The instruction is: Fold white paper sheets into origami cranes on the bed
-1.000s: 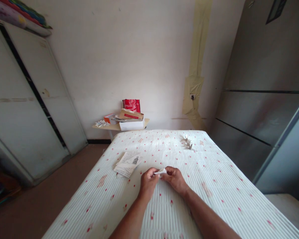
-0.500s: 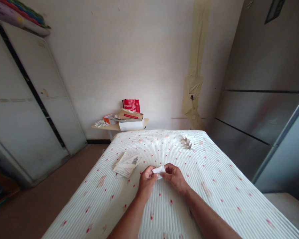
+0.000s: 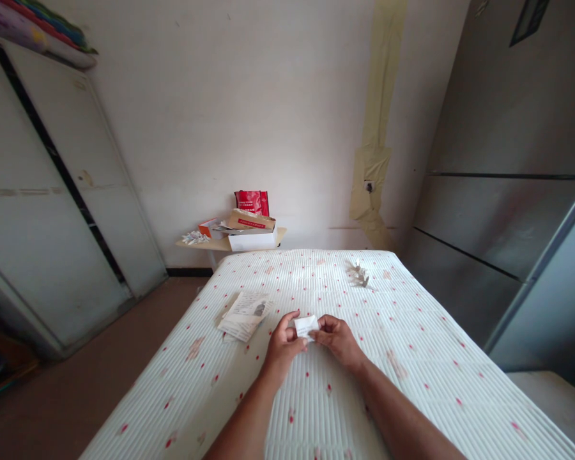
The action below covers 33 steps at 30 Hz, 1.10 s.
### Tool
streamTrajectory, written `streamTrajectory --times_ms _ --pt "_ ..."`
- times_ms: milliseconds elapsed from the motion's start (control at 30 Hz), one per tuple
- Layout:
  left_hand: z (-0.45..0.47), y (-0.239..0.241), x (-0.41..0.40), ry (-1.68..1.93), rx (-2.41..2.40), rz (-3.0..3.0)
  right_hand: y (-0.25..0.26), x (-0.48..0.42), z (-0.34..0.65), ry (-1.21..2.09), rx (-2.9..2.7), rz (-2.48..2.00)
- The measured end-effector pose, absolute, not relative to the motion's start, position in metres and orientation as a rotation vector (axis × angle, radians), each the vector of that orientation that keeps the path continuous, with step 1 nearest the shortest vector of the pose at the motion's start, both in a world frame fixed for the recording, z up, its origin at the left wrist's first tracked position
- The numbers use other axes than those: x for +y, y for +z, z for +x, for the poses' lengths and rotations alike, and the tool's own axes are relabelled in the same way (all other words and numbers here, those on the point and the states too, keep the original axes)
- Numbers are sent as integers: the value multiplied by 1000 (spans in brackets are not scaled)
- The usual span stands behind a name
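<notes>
A small folded piece of white paper (image 3: 306, 326) is held just over the quilted cover, with faint print on its face. My right hand (image 3: 339, 342) pinches its right side between thumb and fingers. At the paper's left edge is my left hand (image 3: 282, 348), its index finger raised and its thumb apart below; whether a finger touches the edge is hard to tell. To the left lies a stack of printed sheets (image 3: 244, 316), the top one bearing a small dark picture. Farther back on the right is a little group of folded paper pieces (image 3: 359, 275).
The white cover (image 3: 316, 409) has red dots and ridges. Beyond its far edge, a small table (image 3: 215, 245) carries a white box (image 3: 253, 240), a red bag (image 3: 252, 202) and more paper pieces (image 3: 195, 237). A grey fridge (image 3: 498, 211) stands right, a cabinet (image 3: 52, 191) left.
My left fingers have loosened and spread from the folded paper. It now shows a broader, flatter face toward me, while my right hand keeps its pinch. The stack stays put.
</notes>
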<state>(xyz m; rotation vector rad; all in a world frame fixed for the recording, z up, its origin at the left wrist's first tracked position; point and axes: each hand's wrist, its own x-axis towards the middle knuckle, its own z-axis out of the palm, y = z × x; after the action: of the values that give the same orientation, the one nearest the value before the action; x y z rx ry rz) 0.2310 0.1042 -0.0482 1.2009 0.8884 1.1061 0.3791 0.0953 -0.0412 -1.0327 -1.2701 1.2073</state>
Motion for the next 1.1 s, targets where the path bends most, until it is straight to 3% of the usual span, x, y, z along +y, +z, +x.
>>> streamTrajectory --times_ms 233,600,900,1100 --pt "225 -41 101 1077 882 1172 -36 92 380 1253 -1291 -963" --pt "221 -44 106 1087 945 1229 -33 90 377 978 -1299 -1014" --pt "227 -39 99 1039 901 1267 -35 91 375 1175 -1304 -1036" --pt "227 -44 99 978 958 1328 -44 96 379 1137 -1298 -1131"
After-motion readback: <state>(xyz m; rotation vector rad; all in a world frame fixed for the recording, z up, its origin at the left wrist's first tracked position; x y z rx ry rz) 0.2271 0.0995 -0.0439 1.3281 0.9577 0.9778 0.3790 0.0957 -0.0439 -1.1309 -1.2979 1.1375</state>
